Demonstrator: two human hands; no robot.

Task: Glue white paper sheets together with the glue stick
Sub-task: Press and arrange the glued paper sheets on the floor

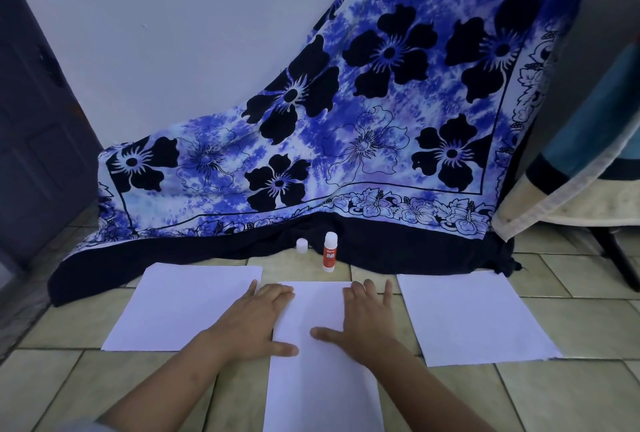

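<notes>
The fingers [277, 293] of both hands lie straight and spread, holding nothing. They press flat on the middle sheet [322, 390]. The left hand [252, 319] straddles that sheet's left edge, its little finger reaching the left sheet [183, 307]. The right hand [363, 321] sits just inside the right edge. A strip of bare floor [554, 397] separates it from the right sheet [467, 317]. Just beyond the far edge the glue stick [329, 253] stands upright and uncapped, its cap [302, 245] beside it, against the hem of a flowered cloth [346, 120].

L grip [257, 321] & R grip [363, 318] both flat, palms down, fingers straight, thumbs pointing inward.
</notes>
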